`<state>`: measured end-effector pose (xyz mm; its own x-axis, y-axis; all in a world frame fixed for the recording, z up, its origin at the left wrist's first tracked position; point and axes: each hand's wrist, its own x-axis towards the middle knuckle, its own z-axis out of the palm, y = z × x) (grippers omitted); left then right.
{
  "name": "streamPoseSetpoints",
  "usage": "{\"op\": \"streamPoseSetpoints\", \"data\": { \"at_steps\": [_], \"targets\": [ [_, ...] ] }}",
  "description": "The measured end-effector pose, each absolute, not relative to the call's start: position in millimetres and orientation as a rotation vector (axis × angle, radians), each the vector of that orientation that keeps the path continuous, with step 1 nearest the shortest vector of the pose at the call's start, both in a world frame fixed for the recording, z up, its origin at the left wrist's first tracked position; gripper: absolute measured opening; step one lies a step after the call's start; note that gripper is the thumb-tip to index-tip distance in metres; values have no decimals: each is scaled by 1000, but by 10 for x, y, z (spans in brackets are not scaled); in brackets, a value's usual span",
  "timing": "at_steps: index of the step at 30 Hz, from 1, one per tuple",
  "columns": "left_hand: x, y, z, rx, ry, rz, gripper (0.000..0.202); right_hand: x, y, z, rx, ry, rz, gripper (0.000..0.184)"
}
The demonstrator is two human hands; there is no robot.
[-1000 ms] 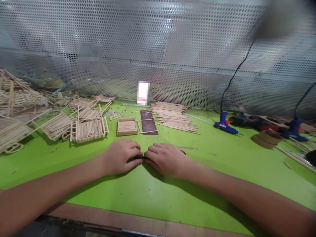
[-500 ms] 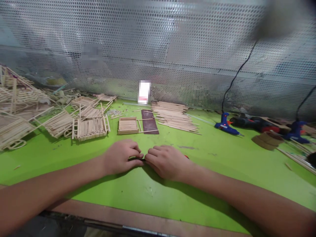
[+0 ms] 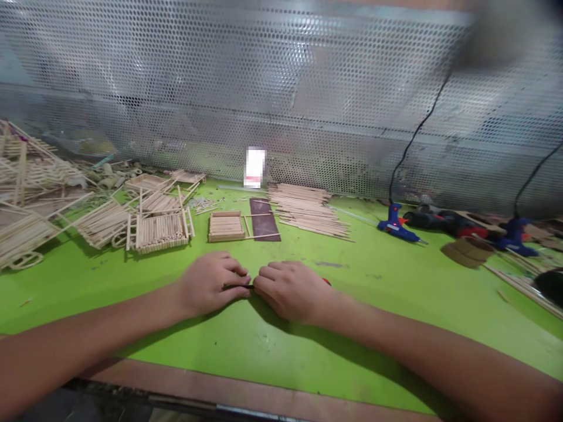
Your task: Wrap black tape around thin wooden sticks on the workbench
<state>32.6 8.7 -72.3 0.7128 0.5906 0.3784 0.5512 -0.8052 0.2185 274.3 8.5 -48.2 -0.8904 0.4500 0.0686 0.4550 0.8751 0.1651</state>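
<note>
My left hand (image 3: 209, 285) is closed over the green tabletop, thumb and fingers pinching a thin dark strip-like tool (image 3: 251, 286). Close beside it, my right hand (image 3: 292, 292) wraps round the same tool, knuckles up. A small red end (image 3: 326, 282) shows past the far side of my right hand and seems to belong to this tool. Most of it is hidden by my fingers, so its kind cannot be made out. Just beyond my hands lies a small cart-like frame of wooden sticks (image 3: 226, 227), its two long sticks reaching over a dark brown sheet (image 3: 266, 227).
Loose wooden sticks (image 3: 303, 205) are heaped beyond the sheet. Several stick-built carts (image 3: 162, 230) crowd the left. On the right are a blue glue gun (image 3: 399, 224) with a cord, a second glue gun (image 3: 518, 237) and a brown tape roll (image 3: 467, 251). A perforated metal panel (image 3: 211, 88) stands behind.
The view has shifted slightly, moving everything a little left and down in the picture. Both hands keep their grip on the thin dark tool, nearly unchanged in pose.
</note>
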Motion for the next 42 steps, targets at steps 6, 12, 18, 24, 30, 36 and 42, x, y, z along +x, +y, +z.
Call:
{"op": "streamPoseSetpoints", "data": {
  "at_steps": [6,12,18,24,30,36,42],
  "targets": [
    [346,87,-695,2813,954,690,31,2760,88,-499,-733,-3019,-299,13],
    [364,62,-659,2791,961,700,27,2780,80,-457,-740,-3029,-308,12],
    [372,58,-673,2814,952,725,30,2792,84,-453,-737,-3024,-284,10],
    [348,36,-673,2839,938,734,36,2786,81,-462,-745,-3031,-254,11],
    [327,35,-692,2923,818,773,27,2802,96,-466,-728,-3035,-274,12],
    [345,45,-688,2958,794,793,26,2809,89,-453,-725,-3039,-277,12],
    [346,44,-699,2937,779,774,24,2806,82,-442,-736,-3047,-252,12]
  ]
}}
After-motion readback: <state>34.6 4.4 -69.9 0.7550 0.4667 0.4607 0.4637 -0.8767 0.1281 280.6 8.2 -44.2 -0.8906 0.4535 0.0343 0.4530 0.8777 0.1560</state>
